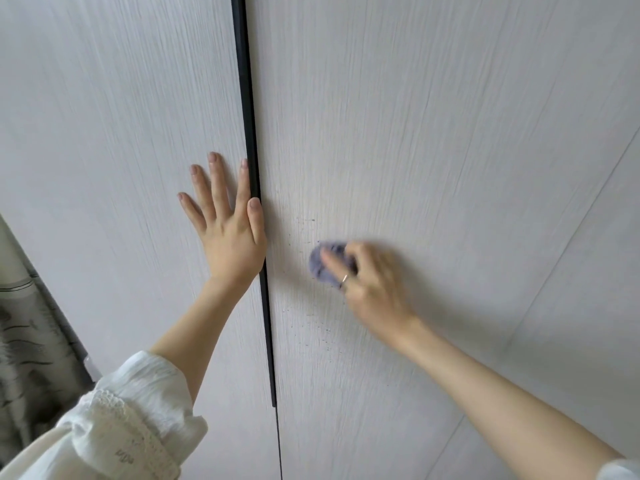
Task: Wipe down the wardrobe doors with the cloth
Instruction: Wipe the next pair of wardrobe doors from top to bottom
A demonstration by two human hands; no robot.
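Fingers (pixel 332 263) of r. hand (pixel 372 282) are curled on cloth (pixel 320 263), l. hand (pixel 230 233) splayed flat on door (pixel 121 168); specks (pixel 304 223) could get smeared if rubbed w/ soiled cloth.

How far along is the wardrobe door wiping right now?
Nothing plainly looks finished. In hand: the right hand presses a bunched purple cloth against the right door, blurred mid-wipe, while the left hand lies flat on the left door beside the black handle strip. Left: dark specks remain around the cloth, and the left door looks unwiped.
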